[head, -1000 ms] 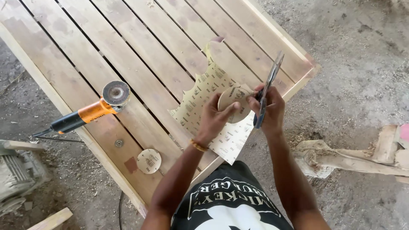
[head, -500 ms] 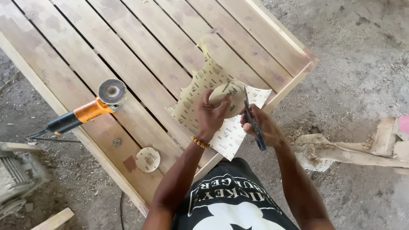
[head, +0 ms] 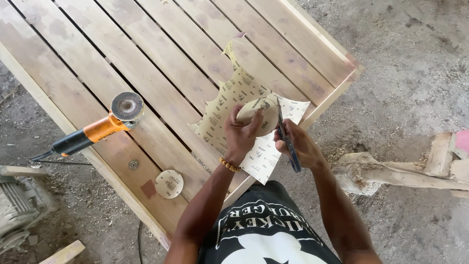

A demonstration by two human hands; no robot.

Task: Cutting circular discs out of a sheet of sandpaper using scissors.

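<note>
Left hand [head: 243, 134] pinches disc [head: 258, 116]; right hand [head: 296, 145] grips scissors [head: 286, 137].

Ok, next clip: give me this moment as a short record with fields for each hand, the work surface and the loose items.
left hand: presses a round disc onto the sandpaper sheet
right hand: grips scissors, blades at the disc's edge
surface: slatted wooden frame
loose items: orange angle grinder; cut sandpaper circle
sheet state: rounded cutouts along its edges
</note>
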